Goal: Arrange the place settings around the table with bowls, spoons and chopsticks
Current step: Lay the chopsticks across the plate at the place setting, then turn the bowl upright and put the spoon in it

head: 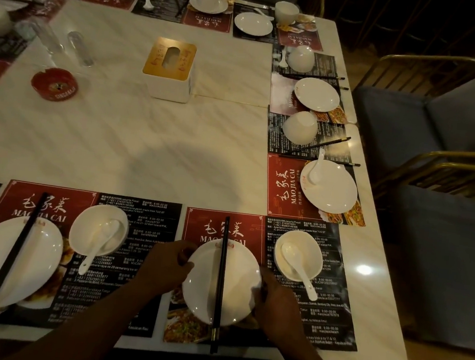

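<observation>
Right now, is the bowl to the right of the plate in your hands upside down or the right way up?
Right way up: the bowl shows its hollow, and a spoon lies in it.

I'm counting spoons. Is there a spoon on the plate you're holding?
No, only chopsticks lie across that plate; the spoon sits in the bowl beside it.

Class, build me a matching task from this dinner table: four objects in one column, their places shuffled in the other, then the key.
1. white tissue box with wooden lid
2. round red ashtray
3. black chopsticks between left hand and right hand
4. white ceramic spoon nearest the right hand

A. in a white bowl
B. across a white plate
C. middle of the table
D. nearest the clear glasses

Pairs: 1-C, 2-D, 3-B, 4-A
</observation>
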Demonstrator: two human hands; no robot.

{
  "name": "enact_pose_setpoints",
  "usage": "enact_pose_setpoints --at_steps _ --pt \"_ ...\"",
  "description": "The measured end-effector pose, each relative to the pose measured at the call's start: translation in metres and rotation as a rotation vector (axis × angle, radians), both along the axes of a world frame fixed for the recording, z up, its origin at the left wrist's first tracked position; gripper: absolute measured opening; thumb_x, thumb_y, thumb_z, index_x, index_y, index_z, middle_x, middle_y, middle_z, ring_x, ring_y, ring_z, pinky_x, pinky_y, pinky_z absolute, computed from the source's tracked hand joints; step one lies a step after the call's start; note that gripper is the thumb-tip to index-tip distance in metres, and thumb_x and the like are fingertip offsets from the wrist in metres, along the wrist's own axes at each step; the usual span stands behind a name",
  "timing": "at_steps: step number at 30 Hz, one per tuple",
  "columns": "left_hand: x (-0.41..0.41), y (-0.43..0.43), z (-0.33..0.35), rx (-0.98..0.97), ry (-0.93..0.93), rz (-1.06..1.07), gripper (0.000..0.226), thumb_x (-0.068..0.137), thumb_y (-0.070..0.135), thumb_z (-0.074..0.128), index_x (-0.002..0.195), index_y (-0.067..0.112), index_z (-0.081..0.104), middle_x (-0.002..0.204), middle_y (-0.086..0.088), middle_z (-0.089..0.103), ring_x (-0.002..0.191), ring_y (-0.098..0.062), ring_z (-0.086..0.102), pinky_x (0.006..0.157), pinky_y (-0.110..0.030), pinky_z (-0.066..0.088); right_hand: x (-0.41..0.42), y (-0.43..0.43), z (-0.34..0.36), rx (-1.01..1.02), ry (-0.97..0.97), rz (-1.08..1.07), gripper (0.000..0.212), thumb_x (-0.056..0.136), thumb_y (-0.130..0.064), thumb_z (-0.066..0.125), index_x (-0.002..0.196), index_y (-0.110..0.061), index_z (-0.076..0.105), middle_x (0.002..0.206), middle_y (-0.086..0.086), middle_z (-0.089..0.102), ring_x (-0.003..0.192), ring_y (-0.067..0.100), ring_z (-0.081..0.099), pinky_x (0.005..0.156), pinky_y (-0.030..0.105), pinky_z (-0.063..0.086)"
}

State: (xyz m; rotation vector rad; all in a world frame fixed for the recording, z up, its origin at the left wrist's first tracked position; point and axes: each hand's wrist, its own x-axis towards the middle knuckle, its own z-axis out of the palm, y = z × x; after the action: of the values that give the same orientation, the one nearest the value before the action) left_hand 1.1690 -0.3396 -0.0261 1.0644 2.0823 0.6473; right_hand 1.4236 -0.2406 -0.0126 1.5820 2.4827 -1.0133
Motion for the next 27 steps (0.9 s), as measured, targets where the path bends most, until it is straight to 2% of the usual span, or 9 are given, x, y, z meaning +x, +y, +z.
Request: enact_pose_setpoints --at_steps 4,7,9,11,15,18,20,23,27 --pt "0.001 0.001 0.000 -0.009 0.018 0.023 0.038 0.083 0.024 0.075 0.119 0.028 0.066 0.086 0.019 0.065 0.078 0.003 0.064 0.067 -0.008 0.046 0.000 0.000 0.013 0.057 -0.032 0.046 0.039 0.094 -0.043 0.051 0.133 -0.036 0.046 0.099 -0.009 0.072 0.086 0.006 0.068 0.078 0.028 0.058" --pt "0.003 0.005 0.007 0.080 0.141 0.055 0.026 0.084 0.019 0.073 0.110 0.022 0.070 0.088 0.011 0.068 0.077 -0.002 0.062 0.067 -0.013 0.045 -0.002 0.006 0.041 0.184 -0.054 0.084 0.022 0.095 -0.043 0.052 0.114 -0.034 0.058 0.089 -0.010 0.070 0.077 0.005 0.066 0.072 0.027 0.058" --pt "0.007 0.013 0.014 0.170 0.225 0.061 0.016 0.084 0.014 0.071 0.099 0.018 0.072 0.087 0.005 0.068 0.076 -0.009 0.062 0.067 -0.021 0.050 -0.002 0.017 0.066 0.220 0.009 0.029 0.010 0.095 -0.035 0.057 0.099 -0.032 0.066 0.083 -0.015 0.068 0.070 0.002 0.064 0.072 0.023 0.058" --pt "0.013 0.026 0.023 0.222 0.262 0.047 0.011 0.084 0.014 0.070 0.094 0.016 0.070 0.083 0.004 0.064 0.073 -0.011 0.061 0.067 -0.029 0.054 0.004 0.038 0.084 0.256 0.077 -0.075 0.009 0.093 -0.027 0.063 0.098 -0.029 0.070 0.087 -0.017 0.065 0.075 0.004 0.064 0.075 0.018 0.052" --pt "0.041 0.057 0.037 0.305 0.177 -0.042 0.020 0.088 0.019 0.068 0.108 0.019 0.069 0.092 0.008 0.067 0.080 -0.005 0.060 0.073 -0.019 0.052 0.028 0.094 0.086 0.272 0.127 -0.254 0.008 0.091 -0.021 0.065 0.089 -0.029 0.067 0.087 -0.010 0.070 0.077 0.009 0.064 0.065 0.011 0.041" --pt "0.066 0.080 0.046 0.259 0.113 -0.099 0.022 0.089 0.021 0.067 0.111 0.020 0.069 0.096 0.007 0.070 0.083 -0.004 0.062 0.078 -0.022 0.054 0.048 0.125 0.061 0.062 0.091 -0.349 0.010 0.092 -0.027 0.065 0.101 -0.030 0.067 0.099 -0.006 0.073 0.096 0.017 0.066 0.083 0.028 0.050" --pt "0.080 0.091 0.049 0.240 0.087 -0.138 0.018 0.088 0.019 0.067 0.105 0.021 0.071 0.094 0.009 0.070 0.083 -0.003 0.063 0.079 -0.026 0.056 0.056 0.137 0.046 -0.065 0.090 -0.372 0.027 0.091 -0.034 0.067 0.118 -0.029 0.066 0.111 -0.003 0.071 0.108 0.020 0.064 0.096 0.035 0.049" --pt "0.093 0.101 0.049 0.169 0.072 -0.172 0.021 0.087 0.016 0.066 0.105 0.024 0.072 0.095 0.010 0.072 0.083 -0.003 0.063 0.079 -0.026 0.055 0.061 0.143 0.035 -0.145 0.110 -0.290 0.035 0.090 -0.035 0.069 0.125 -0.029 0.064 0.111 -0.004 0.070 0.099 0.014 0.062 0.088 0.028 0.046" --pt "0.108 0.113 0.042 0.031 -0.013 -0.115 0.020 0.088 0.023 0.064 0.107 0.024 0.071 0.096 0.010 0.072 0.084 -0.003 0.067 0.081 -0.033 0.058 0.068 0.148 0.027 -0.099 0.092 -0.177 0.030 0.092 -0.028 0.066 0.122 -0.030 0.066 0.110 -0.003 0.072 0.097 0.014 0.064 0.084 0.024 0.046"
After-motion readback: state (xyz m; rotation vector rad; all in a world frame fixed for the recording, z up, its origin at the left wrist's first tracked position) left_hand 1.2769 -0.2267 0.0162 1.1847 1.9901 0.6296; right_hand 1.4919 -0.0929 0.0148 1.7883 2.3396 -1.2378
